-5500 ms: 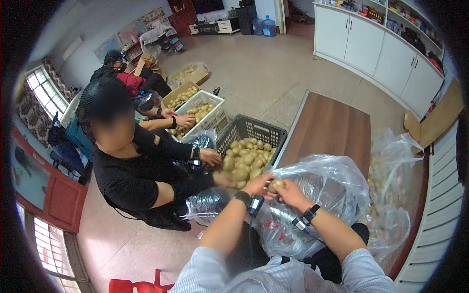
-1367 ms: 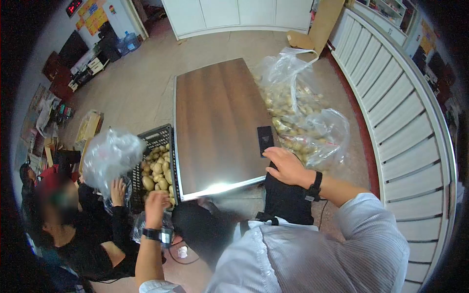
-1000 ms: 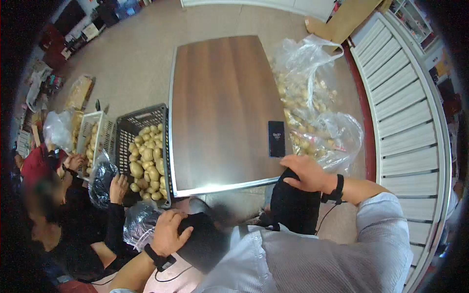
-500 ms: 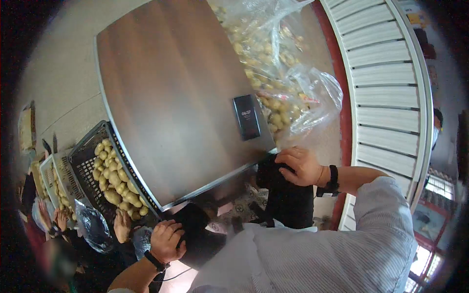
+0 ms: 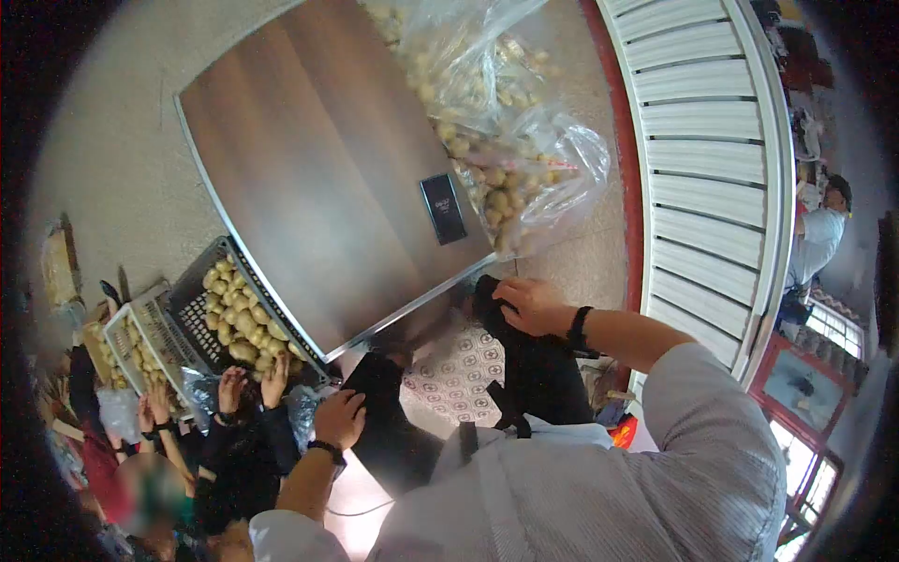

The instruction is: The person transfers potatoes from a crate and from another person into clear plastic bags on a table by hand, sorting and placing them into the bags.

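Note:
My left hand (image 5: 339, 419) rests on my left knee, which is in black trousers, with its fingers loosely bent and nothing held. On my right knee lies my right hand (image 5: 532, 307), fingers draped over the black cloth and also holding nothing. A dark band circles each wrist. Just beyond my knees is a brown wood-grain tabletop (image 5: 300, 187) with a pale metal edge. A black phone (image 5: 443, 210) with a lit clock lies near its right corner, closest to my right hand.
Right of the table, clear plastic bags (image 5: 534, 169) hold many potatoes. A dark crate (image 5: 201, 304) of potatoes stands at the left, beside a pale crate (image 5: 140, 328). Co-workers' hands (image 5: 274, 379) are near the crates. A white slatted panel (image 5: 702, 169) runs along the right.
The camera view has turned, so the table, phone and bags appear farther left. My hands stay on my knees. A co-worker's hands now appear raised by the dark crate.

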A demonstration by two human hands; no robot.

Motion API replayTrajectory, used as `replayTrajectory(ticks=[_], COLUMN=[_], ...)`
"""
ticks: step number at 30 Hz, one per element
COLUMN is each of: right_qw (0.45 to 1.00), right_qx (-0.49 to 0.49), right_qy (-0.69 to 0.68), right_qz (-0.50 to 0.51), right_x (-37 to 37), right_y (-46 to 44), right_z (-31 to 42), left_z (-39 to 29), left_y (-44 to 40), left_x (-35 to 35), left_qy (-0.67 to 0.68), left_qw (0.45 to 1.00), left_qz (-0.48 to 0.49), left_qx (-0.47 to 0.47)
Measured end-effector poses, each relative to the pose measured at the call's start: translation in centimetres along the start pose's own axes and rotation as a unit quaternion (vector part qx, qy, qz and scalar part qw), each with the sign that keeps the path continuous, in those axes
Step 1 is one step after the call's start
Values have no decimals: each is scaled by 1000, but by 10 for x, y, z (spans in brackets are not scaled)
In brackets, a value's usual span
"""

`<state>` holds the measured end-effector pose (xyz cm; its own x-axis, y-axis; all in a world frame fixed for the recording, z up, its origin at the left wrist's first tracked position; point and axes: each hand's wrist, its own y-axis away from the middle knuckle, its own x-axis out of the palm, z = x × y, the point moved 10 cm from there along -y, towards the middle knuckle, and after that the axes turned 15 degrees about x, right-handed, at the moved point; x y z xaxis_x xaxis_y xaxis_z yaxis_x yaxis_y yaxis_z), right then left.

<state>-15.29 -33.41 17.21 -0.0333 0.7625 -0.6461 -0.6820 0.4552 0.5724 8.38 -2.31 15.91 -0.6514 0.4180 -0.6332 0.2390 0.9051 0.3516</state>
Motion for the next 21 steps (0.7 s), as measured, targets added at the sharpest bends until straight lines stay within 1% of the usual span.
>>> replayTrajectory(ticks=[1,2,3,4,5,6,7,8,9,10,11,12,13,14,15,16,17,18,20,21], right_qw=[1000,1000,999,996,996,996,994,993,993,994,994,995,990,983,984,978,970,971,957,956], right_qx=[21,19,36,54,52,71,89,105,101,103,105,98,137,178,171,205,239,235,290,291], right_qy=[-5,-10,25,59,54,29,4,-18,-22,-20,-18,-20,-32,-45,-49,-35,-21,-23,-14,-12], right_qz=[18,9,-11,-32,-45,-52,-59,-53,-63,-36,-8,-18,-8,3,-2,19,42,42,19,20], right_x=[0,3,9,5,-7,-18,-29,-37,-54,-68,-78,-91,-97,-101,-105,-100,-94,-98,-113,-118], right_y=[1,5,10,15,26,39,52,66,80,94,107,119,129,139,145,152,160,167,184,189], right_z=[-1,1,-2,-3,4,4,3,0,0,2,2,-1,-16,-33,-47,-69,-90,-96,-113,-113], left_z=[2,3,-2,-1,0,-4,-10,-26,-43,-59,-71,-75,-70,-57,-43,-47,-47,-59,-60,-63], left_y=[1,6,9,18,30,42,53,50,47,53,56,60,76,98,120,127,154,165,163,160], left_x=[1,8,19,36,50,67,77,63,47,26,10,12,31,46,68,68,77,74,64,62], left_qy=[-21,-39,-51,-112,-171,-183,-157,-149,-140,-35,73,102,130,160,220,279,412,529,533,540], left_qw=[997,993,993,984,970,969,976,978,980,978,960,959,955,933,923,908,811,679,686,692], left_qz=[22,41,37,61,87,85,34,6,-21,-28,-36,11,58,57,16,-24,-123,-217,-220,-221], left_qx=[-67,-107,-104,-126,-147,-144,-144,-143,-141,-206,-268,-263,-259,-317,-315,-311,-396,-461,-443,-425])
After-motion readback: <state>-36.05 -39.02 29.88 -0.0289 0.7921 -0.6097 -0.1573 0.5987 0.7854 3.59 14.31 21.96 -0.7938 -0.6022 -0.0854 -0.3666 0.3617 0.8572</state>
